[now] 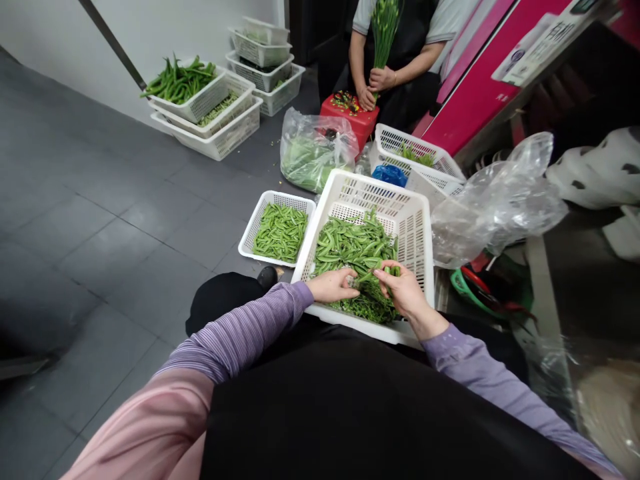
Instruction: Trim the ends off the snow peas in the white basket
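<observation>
A large white plastic basket [425, 233] rests in front of my lap, holding green pea pods [350, 243]. Along its near side lies a darker heap of thin green trimmings [367, 303]. Over the left part of the basket is my left hand [333, 285], fingers curled, with thumb and forefinger apart and nothing visible between them. My right hand [406, 293] pinches a few pea pods [393, 271] between thumb and fingers above the heap. Left of the large basket, a smaller white basket [243, 248] on the floor contains more pea pods [281, 233].
A person's hands [375, 87] hold green stalks [384, 33] over a red stool [357, 127]. Before it sits a clear bag of greens [317, 157]. Stacked baskets [225, 143] of vegetables stand by the wall. Plastic bags [500, 200] and another white basket [445, 163] are at right.
</observation>
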`<state>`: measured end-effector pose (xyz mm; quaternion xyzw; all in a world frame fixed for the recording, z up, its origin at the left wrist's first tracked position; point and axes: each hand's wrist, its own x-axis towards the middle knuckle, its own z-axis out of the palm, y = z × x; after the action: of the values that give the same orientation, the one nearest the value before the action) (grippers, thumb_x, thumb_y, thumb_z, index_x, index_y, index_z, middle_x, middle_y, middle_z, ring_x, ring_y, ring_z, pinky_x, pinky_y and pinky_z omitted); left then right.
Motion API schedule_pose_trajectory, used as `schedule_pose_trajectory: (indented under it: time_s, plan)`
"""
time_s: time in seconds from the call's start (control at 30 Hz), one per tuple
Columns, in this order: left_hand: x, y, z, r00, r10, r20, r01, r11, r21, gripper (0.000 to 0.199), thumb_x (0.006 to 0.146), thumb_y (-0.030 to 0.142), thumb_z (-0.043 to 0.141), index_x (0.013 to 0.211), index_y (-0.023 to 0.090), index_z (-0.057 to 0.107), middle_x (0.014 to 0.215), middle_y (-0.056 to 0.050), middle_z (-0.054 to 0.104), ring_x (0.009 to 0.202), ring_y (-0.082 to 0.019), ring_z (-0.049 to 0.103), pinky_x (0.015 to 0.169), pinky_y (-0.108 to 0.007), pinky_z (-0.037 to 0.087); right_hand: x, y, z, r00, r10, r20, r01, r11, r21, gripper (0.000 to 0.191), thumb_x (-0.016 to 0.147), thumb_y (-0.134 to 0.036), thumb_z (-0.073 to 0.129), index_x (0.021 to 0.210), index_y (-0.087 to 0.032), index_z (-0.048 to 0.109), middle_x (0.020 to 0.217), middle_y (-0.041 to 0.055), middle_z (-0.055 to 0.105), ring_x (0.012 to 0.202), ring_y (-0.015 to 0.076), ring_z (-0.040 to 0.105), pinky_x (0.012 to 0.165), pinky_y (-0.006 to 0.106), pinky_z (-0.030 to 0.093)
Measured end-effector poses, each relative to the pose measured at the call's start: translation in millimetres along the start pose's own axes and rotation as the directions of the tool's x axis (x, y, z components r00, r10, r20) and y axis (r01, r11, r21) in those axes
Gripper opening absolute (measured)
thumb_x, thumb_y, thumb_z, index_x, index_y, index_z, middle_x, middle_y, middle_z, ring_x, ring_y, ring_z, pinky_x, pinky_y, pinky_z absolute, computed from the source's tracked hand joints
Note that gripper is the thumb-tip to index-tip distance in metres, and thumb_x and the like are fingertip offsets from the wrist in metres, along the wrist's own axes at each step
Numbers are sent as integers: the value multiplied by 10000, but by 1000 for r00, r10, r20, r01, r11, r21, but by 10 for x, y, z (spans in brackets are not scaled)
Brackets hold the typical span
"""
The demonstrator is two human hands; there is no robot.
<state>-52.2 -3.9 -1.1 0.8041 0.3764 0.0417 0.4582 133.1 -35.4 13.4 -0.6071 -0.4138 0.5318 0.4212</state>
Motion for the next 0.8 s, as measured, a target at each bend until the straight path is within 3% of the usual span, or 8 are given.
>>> schedule_pose_trajectory:
  time_s: [0.1,0.17,0.27,0.33,0.43,0.57,0.7,0.8]
  plan:
    - [-1,44,-56,993,114,16,-114,991,75,295,832,327,344,836,166,591,721,-4,596,636,-100,518,607,-196,373,-15,31,8,997,-82,-11,76,957,-280,298,682,-430,584,835,-180,527,478,-48,474,355,94,400,343,218,306]
    - [-7,52,-91,995,99,6,-98,971,216,312,827,301,342,713,161,596,667,-18,588,616,-114,517,590,-210,363,-6,-1,-7,957,-286,40,256,777,-576,293,730,-392,539,922,-172,561,664,27,572,506,132,511,437,245,379]
    - [-30,53,-157,997,80,5,-77,931,356,292,792,318,390,645,167,592,604,-23,575,575,-127,505,558,-222,341,53,-112,-25,818,-385,428,556,335,-761,217,771,-273,496,949,-196,593,924,80,586,768,164,549,586,249,402]
    - [-45,56,-206,993,116,5,-111,928,356,276,776,312,412,612,169,584,594,-19,571,566,-121,496,558,-219,334,117,-192,1,726,-250,640,687,232,-689,133,763,-225,500,819,-197,617,845,63,592,760,155,538,600,237,386]
    - [-48,63,-276,972,165,-165,-125,965,230,285,790,301,396,617,159,574,616,-8,567,585,-106,483,583,-207,337,193,-260,117,739,-179,649,642,479,-599,94,711,-276,573,682,-188,586,676,14,564,641,130,517,570,230,376]
    - [-11,61,-315,932,54,-359,-82,995,-62,331,826,291,314,672,137,563,603,11,533,578,-85,461,571,-184,343,236,-190,288,894,-36,446,135,972,-192,213,692,-396,579,728,-199,507,477,-67,434,396,80,383,397,205,306]
    - [14,23,-215,993,60,-106,-58,998,23,235,740,213,407,600,138,580,571,1,550,543,-96,464,565,-201,349,461,27,180,986,76,149,-111,965,237,206,676,-382,535,653,-203,436,494,-50,459,393,78,392,330,187,269]
    - [-4,-34,-91,990,-10,143,-20,978,208,162,658,181,487,599,158,637,612,-29,600,570,-129,503,590,-229,368,700,242,-12,989,144,23,-145,985,90,144,665,-334,502,694,-193,489,600,-6,572,436,90,463,353,200,324]
